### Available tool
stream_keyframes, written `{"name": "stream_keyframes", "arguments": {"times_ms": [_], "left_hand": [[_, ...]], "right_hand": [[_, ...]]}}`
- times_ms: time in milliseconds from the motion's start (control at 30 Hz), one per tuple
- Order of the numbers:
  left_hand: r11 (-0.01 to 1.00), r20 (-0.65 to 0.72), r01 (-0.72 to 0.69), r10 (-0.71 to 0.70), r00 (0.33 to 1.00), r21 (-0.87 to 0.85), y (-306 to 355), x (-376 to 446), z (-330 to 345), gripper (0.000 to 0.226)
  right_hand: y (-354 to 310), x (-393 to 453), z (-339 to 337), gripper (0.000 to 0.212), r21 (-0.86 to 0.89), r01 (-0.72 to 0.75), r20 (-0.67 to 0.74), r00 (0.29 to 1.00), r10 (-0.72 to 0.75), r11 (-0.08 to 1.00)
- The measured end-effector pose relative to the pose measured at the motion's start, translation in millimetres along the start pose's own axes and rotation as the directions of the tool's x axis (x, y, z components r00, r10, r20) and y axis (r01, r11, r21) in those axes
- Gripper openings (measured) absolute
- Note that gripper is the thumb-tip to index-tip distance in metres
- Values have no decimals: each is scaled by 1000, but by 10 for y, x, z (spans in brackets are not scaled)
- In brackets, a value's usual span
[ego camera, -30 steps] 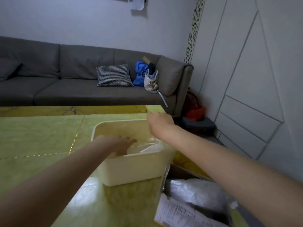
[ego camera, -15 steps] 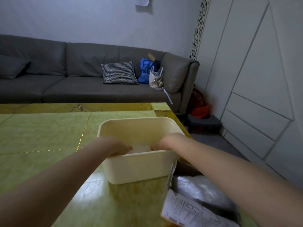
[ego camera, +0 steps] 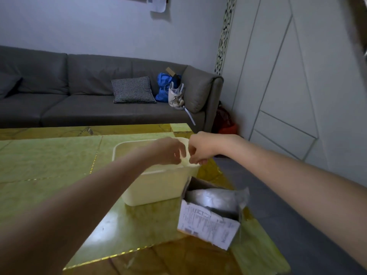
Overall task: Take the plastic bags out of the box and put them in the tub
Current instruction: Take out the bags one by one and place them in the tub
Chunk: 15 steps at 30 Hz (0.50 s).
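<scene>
— So, where were the hands at that moment?

— Both were over the cream tub on the green counter. The left hand and the right hand were close together above the tub's far right corner, nearly touching.

— And the fingers?

— Curled on both hands, tips turned toward each other. There was a pale, translucent sliver between them that could have been a plastic bag, but the view was too blurred there; I could not tell whether the fingers pinched anything or were just bent.

— Where were the plastic bags?

— A crumpled silvery-white mass of plastic bags lay in the open cardboard box, which stood on the counter just beside the tub's near right corner, touching it or nearly so. A printed label covered the box's front face. The forearms hid much of the tub's inside, so I could not tell what lay in it.

— Anything else around?

— A grey sofa stood behind the counter, with a checked cushion, a blue bag and a small white bag near its right armrest. White panelled walls were on the right.
</scene>
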State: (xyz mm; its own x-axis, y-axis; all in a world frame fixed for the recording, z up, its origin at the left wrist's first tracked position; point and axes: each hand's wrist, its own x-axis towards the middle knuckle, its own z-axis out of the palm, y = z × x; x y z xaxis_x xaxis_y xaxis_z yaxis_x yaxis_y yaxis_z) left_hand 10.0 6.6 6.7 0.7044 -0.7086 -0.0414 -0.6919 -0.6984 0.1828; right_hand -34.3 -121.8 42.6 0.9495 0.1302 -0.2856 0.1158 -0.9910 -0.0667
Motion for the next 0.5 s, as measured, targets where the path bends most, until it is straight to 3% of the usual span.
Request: {"name": "stream_keyframes", "arguments": {"times_ms": [133,200,300,433,500], "left_hand": [[991,114,-132,128,985,25,387,-154,111,32],[989,218,-137,122,968,54,486,-234,244,36],[988,242,-137,117,963,67,521,-301,422,34],[996,137,-84,82,987,10,552,-417,471,22],[999,112,-50,52,992,-15,573,-450,484,25]], "right_hand": [[-17,-373,190,31,-37,-131,242,961,136,991],[-50,-515,376,35,-128,-165,279,940,195,978],[-81,-608,624,26,-211,-128,111,982,154,969],[-65,-599,748,9,-100,-157,-147,979,141,983],[-54,-577,756,12,-32,-184,-226,959,172,982]]}}
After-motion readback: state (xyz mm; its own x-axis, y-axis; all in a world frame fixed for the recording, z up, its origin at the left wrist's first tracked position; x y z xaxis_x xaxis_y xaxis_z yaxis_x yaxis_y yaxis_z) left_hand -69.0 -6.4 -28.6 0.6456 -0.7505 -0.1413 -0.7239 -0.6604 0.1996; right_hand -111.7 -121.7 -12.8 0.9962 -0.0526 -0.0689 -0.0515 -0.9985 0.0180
